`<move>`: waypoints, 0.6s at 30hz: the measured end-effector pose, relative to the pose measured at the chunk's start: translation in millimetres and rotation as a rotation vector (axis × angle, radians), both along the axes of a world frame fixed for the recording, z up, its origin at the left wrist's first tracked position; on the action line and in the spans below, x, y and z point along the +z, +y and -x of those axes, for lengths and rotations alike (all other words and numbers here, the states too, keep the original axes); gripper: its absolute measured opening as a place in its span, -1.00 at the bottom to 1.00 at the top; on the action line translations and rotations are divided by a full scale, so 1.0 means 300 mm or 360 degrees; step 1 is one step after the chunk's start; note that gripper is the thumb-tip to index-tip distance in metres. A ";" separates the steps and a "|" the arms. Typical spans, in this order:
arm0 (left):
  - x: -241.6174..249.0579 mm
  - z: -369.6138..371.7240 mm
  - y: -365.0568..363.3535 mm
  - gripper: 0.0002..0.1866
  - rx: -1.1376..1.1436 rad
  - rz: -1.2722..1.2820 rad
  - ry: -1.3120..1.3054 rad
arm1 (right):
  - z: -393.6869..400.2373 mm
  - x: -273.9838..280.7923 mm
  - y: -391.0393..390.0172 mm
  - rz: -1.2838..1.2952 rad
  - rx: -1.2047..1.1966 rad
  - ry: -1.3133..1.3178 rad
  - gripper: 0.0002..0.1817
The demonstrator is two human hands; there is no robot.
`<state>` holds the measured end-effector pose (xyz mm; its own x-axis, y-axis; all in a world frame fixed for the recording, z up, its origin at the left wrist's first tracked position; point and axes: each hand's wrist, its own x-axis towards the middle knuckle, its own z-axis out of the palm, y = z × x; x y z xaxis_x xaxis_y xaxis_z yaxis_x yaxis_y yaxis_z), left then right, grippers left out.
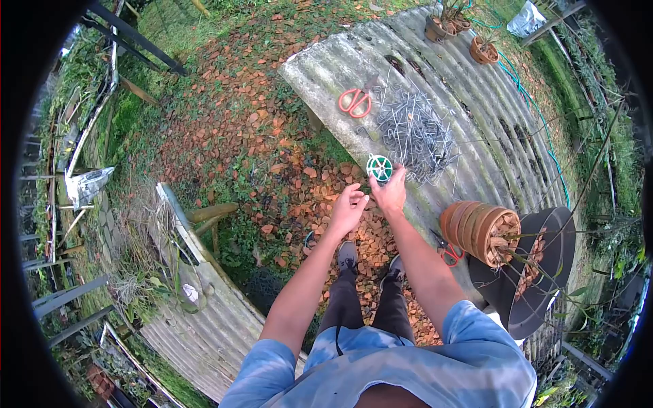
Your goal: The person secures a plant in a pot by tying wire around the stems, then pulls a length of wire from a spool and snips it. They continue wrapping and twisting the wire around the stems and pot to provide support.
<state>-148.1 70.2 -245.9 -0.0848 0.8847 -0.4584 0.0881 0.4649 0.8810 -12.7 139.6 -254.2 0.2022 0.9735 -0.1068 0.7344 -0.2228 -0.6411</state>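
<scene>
My right hand is closed around the lower edge of a twist-tie spool, a round white dispenser with a green, spoked face. Just left of it, my left hand has its fingers bent together in a pinch, close to the right thumb. Whatever lies between those fingertips is too small to make out. Beyond the spool, a tangled heap of grey wire hooks lies on the corrugated sheet. Orange-handled scissors rest beside the heap, blades pointing toward it.
Stacked clay pots lie sideways at the right, with a second pair of orange-handled scissors beside them. Behind is a black pot. Small potted plants stand at the sheet's far end. Another corrugated bench with plants is at left.
</scene>
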 end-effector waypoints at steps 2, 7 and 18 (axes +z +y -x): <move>0.005 -0.008 0.001 -0.30 0.0146 -0.0049 -0.0137 | 0.004 0.033 -0.034 -0.0089 0.0043 0.0053 -0.02; 0.203 -0.009 0.002 -0.20 0.0233 -0.0120 -0.0809 | 0.037 0.197 -0.228 -0.0287 0.0334 0.0623 0.04; 0.635 0.020 -0.317 -0.53 0.0096 -0.0478 -0.1190 | -0.117 0.782 -0.519 -0.0406 0.0686 0.0694 -0.17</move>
<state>-154.2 -25.0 -55.5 0.0988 0.9828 -0.1558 -0.5915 0.1839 0.7851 22.3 -16.1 -19.6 -0.2203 0.9633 0.1536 0.3852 0.2306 -0.8936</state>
